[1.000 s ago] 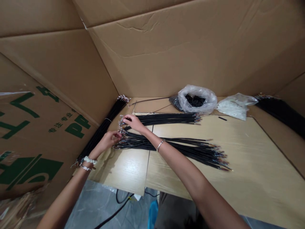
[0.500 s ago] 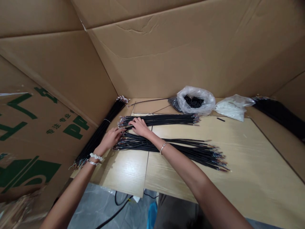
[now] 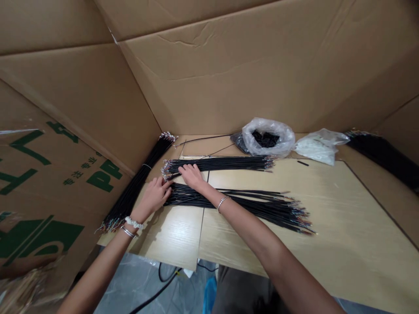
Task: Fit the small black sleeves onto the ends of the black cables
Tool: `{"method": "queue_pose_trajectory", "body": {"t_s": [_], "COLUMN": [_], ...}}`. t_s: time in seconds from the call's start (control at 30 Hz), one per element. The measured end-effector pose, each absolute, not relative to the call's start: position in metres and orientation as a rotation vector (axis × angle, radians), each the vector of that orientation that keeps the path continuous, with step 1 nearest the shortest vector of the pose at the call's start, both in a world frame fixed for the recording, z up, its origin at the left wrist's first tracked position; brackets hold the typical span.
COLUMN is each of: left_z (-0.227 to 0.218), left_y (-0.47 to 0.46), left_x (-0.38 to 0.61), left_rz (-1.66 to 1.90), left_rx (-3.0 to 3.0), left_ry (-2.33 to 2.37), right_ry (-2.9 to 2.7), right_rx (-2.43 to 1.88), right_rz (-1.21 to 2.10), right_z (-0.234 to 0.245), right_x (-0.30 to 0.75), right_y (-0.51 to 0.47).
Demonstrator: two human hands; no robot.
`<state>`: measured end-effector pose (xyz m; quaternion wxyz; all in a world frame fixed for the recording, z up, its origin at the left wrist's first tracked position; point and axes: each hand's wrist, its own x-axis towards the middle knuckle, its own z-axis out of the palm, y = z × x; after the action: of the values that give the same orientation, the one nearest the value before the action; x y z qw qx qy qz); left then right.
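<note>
My right hand [image 3: 192, 176] lies flat and ungripping on the black cable bundle [image 3: 229, 164] running crosswise at frame centre, its left ends nearer my open left hand [image 3: 152, 195], whose fingertips [image 3: 168, 185] touch the lower cable bundle [image 3: 193, 196].

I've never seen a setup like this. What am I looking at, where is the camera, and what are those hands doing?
There's no machine here: these are a person's two bare hands, seen from one camera worn on the head and looking down. The left hand touches the tipped ends of a loose bundle of black wires. The right hand rests on a second bundle. Both bundles lie on a light wooden board, with large cardboard sheets around it. Behind them sit a clear plastic bag of black items and a bag of white items.
</note>
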<state>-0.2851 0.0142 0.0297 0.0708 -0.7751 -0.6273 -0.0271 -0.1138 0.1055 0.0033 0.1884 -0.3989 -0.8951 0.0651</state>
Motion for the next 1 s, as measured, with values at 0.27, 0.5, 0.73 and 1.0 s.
{"method": "queue_pose_trajectory", "body": {"t_s": [0.27, 0.5, 0.73, 1.0], "left_z": [0.046, 0.055, 0.031, -0.001], "left_y": [0.016, 0.037, 0.083, 0.108], "left_x": [-0.266, -0.178, -0.058, 0.001], "left_rz": [-0.292, -0.394, -0.255, -0.405], "left_rx": [-2.306, -2.491, -2.655, -2.504], "left_ry": [-1.81, -1.712, -1.664, -1.686], "right_ry": [-2.466, -2.047, -1.585, -2.023], "right_rx": [-0.997, -1.271, -1.543, -1.653], "right_rz": [0.462, 0.657, 0.364, 0.367], "right_z": [0.025, 0.021, 0.043, 0.052], "right_x": [-0.049, 0.092, 0.216, 0.21], "right_y": [0.071, 0.074, 0.144, 0.211]}}
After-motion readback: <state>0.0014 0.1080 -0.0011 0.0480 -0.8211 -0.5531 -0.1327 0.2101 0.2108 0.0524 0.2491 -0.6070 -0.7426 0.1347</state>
